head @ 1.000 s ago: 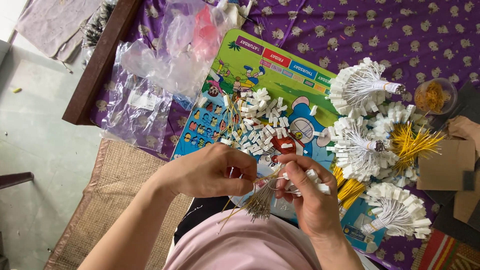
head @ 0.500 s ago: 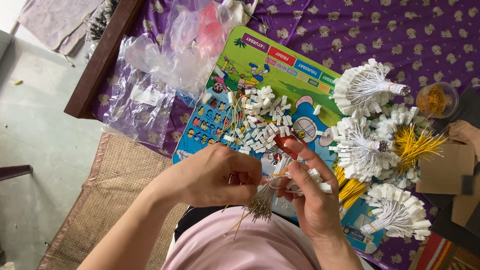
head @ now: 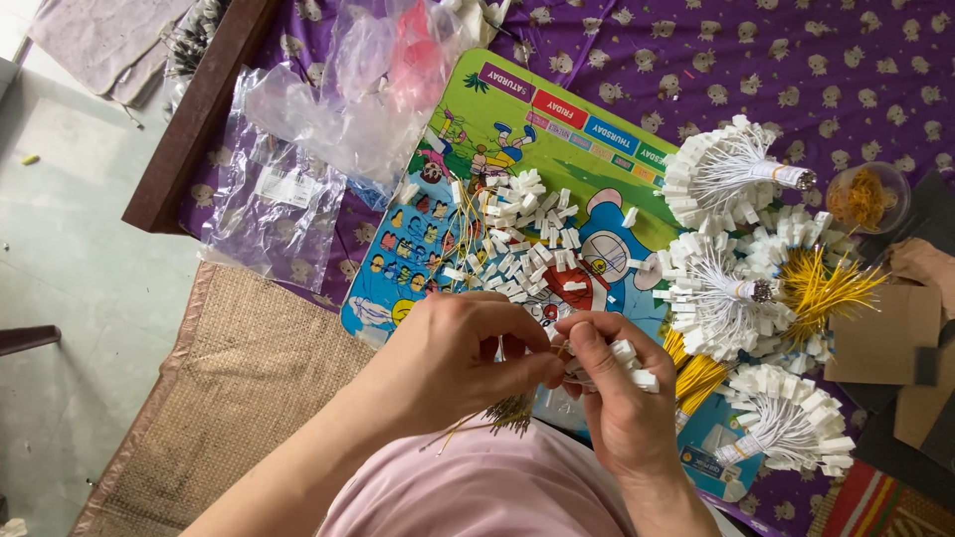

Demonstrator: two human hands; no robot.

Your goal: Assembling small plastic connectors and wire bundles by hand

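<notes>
White-tagged wires (head: 607, 358) pinched between both hands (head: 537, 373) above cartoon tray (head: 557, 129).

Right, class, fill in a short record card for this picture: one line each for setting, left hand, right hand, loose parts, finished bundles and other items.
Setting: colourful cartoon board lying on a purple patterned cloth
Left hand: fingers pinch thin yellow wires
Right hand: holds small white plastic connectors
Loose parts: pile of white connectors on the board
Finished bundles: white-wired fans beside yellow-wired ones
Other items: clear plastic bags, small clear cup, woven straw mat
</notes>
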